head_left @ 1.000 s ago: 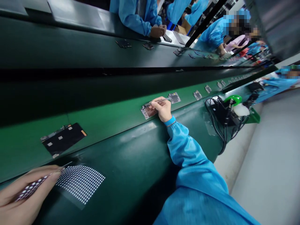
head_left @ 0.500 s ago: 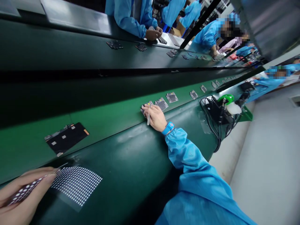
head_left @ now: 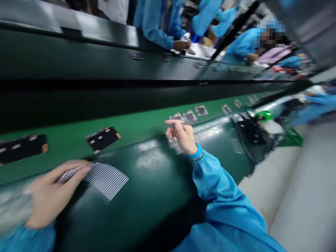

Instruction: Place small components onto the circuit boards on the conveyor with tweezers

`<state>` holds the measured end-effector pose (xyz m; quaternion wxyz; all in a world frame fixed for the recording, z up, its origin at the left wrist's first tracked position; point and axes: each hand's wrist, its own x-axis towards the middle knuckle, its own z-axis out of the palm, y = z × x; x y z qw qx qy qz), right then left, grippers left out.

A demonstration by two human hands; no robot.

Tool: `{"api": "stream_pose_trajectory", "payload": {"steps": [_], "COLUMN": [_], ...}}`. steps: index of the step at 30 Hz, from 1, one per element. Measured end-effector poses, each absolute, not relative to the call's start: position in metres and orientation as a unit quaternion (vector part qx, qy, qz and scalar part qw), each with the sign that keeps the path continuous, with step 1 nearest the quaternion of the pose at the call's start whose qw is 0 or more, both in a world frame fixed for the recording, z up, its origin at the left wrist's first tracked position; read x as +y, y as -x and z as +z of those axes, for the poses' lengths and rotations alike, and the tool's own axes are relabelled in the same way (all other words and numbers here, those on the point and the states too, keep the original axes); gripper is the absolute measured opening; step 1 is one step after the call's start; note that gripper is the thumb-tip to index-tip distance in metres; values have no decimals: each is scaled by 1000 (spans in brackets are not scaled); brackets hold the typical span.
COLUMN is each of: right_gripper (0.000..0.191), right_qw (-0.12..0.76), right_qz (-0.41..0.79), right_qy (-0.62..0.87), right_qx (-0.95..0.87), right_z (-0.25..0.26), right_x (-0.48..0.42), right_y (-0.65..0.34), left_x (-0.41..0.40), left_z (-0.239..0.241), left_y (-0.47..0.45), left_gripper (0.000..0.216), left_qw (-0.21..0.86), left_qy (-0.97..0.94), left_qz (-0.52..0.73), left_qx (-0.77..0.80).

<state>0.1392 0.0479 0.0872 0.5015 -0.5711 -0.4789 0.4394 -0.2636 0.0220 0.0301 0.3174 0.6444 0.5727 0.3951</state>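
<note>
My left hand (head_left: 59, 190) pinches a dark sheet of small white stickers (head_left: 109, 180) by one edge. The sheet's free end fans out over the dark green bench; blur smears its dots into stripes. My right hand (head_left: 181, 134) is closed round thin metal tweezers (head_left: 170, 126), blurred and mostly hidden by the fingers. It hovers at the near edge of the green belt, just in front of small circuit boards (head_left: 189, 116). A black panel (head_left: 103, 140) with pale squares and an orange tab lies on the belt beyond my left hand.
Another black panel (head_left: 23, 148) lies at the belt's left. More circuit boards (head_left: 225, 109) run along the belt to the right. A black box with cables (head_left: 249, 131) and a green round object (head_left: 264, 116) stand right of my arm. Across the line, co-workers in blue (head_left: 160, 26) handle parts.
My right hand has lifted off the circuit boards and drawn back, tweezers still held. My left hand has moved forward and right with the sticker sheet. The view shifted, bringing in a second black panel.
</note>
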Motion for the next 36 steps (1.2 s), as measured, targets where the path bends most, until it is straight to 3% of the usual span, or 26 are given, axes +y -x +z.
{"api": "stream_pose_trajectory", "payload": {"steps": [3, 8, 13, 18, 27, 32, 36], "right_gripper": [37, 15, 18, 9, 8, 9, 21], "right_qw": [503, 431, 402, 412, 416, 419, 420], "right_qz": [492, 440, 379, 375, 420, 427, 401], "right_qy": [519, 431, 338, 367, 428, 438, 415], "right_qx": [-485, -660, -762, -745, -684, -671, -701], "right_z": [74, 76, 76, 66, 49, 44, 48], "right_x": [46, 47, 46, 45, 37, 30, 31], "right_y": [-88, -16, 19, 19, 11, 4, 0], "left_x": [28, 28, 22, 24, 26, 28, 28], "left_z": [46, 51, 48, 40, 35, 33, 32], "left_y": [250, 237, 227, 232, 236, 237, 237], "left_gripper": [13, 21, 21, 27, 32, 23, 15], "left_qw": [342, 397, 423, 461, 510, 464, 434], "left_qy": [-635, -605, -591, -580, -568, -605, -628], "left_qz": [399, 428, 461, 454, 460, 450, 443], "left_qx": [566, 541, 509, 495, 452, 465, 471]}}
